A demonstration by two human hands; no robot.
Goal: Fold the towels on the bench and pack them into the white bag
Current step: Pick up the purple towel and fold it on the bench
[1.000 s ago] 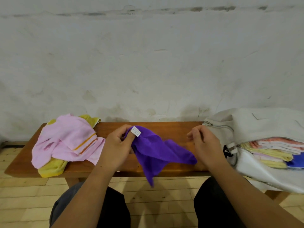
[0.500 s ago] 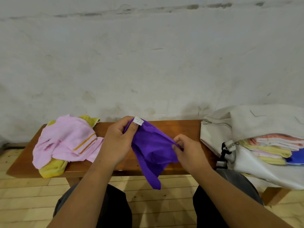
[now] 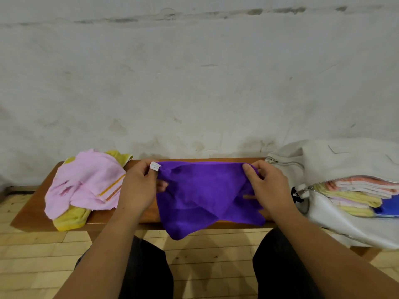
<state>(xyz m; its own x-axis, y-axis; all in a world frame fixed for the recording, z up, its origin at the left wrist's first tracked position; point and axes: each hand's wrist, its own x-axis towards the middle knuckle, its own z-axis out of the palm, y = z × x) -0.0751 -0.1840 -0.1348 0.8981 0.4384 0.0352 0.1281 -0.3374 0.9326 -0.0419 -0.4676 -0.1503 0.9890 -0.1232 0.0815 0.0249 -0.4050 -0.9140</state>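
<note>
Both forearms reach forward over the wooden bench (image 3: 36, 214). The left hand (image 3: 138, 188) pinches the tagged top corner of the purple towel (image 3: 200, 197), the right hand (image 3: 267, 188) pinches the opposite corner, stretching its upper edge level while the rest hangs past the bench's front edge.

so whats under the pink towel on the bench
A yellow towel lies under the pink towel, poking out at the front and at the back corner. Its middle is covered, so whether anything else sits beneath can't be told. Both rest on the bench.
</note>
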